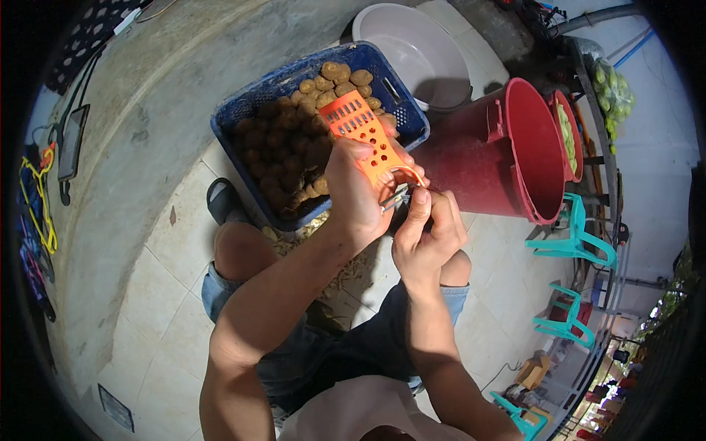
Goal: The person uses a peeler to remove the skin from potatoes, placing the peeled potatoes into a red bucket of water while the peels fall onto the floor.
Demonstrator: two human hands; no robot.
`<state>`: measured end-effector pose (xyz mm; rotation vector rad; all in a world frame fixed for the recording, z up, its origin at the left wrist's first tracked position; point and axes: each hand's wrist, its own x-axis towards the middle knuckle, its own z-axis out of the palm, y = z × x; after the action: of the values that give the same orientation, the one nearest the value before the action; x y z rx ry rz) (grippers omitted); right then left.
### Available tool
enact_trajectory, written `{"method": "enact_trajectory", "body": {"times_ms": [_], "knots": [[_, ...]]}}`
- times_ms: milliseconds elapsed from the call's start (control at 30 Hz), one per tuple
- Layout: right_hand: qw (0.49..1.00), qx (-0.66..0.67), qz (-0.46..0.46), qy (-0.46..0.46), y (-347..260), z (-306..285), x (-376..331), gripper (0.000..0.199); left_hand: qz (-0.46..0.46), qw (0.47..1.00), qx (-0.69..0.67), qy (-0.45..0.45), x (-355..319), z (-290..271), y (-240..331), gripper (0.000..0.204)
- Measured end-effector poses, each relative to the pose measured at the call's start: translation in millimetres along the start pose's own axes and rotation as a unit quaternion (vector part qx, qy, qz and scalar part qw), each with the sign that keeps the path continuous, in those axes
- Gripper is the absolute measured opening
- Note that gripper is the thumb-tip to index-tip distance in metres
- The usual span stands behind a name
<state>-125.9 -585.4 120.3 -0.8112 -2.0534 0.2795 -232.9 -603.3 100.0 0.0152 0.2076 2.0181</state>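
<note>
My left hand [354, 187] is wrapped round an orange peeler-grater [365, 134], a flat plastic tool with rows of slots and round holes and a metal blade at its near end. Close by the blade, my right hand [430, 234] is closed, thumb pressed to the bent fingers. Whatever it pinches is too small to make out. Beyond the hands sits a blue plastic crate [250, 173] of unpeeled brown potatoes [323, 87]. Pale peelings [346, 278] lie on the floor between my legs, partly hidden by my left forearm.
A large red bucket [463, 158] lies tilted right of the crate, a pale basin [412, 44] behind it. Teal plastic stools [573, 239] stand along the right. A bag of green produce [612, 92] is at the upper right. A curved concrete ledge [140, 140] borders the left.
</note>
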Motion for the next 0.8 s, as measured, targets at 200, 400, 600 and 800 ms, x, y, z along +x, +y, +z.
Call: {"method": "enact_trajectory", "body": {"times_ms": [200, 400, 600, 800], "knots": [[0.999, 0.035, -0.014, -0.002, -4.8, 4.1, -5.9, 0.016, -0.025, 1.000, -0.018, 0.000, -1.0, 1.2, 0.8, 0.037], [1.000, 0.008, -0.002, -0.011, -7.3, 0.4, -1.4, 0.013, -0.039, 0.998, -0.047, 0.013, -1.0, -0.8, 1.2, 0.037], [0.999, -0.016, 0.028, -0.004, -3.2, 0.0, 2.6, 0.014, -0.040, 0.997, -0.058, 0.030, -1.9, -0.5, 1.0, 0.037], [1.000, -0.010, 0.026, -0.002, -1.8, 1.5, 3.2, 0.014, -0.021, 0.996, -0.041, 0.071, -1.1, -0.2, -0.2, 0.038]]}}
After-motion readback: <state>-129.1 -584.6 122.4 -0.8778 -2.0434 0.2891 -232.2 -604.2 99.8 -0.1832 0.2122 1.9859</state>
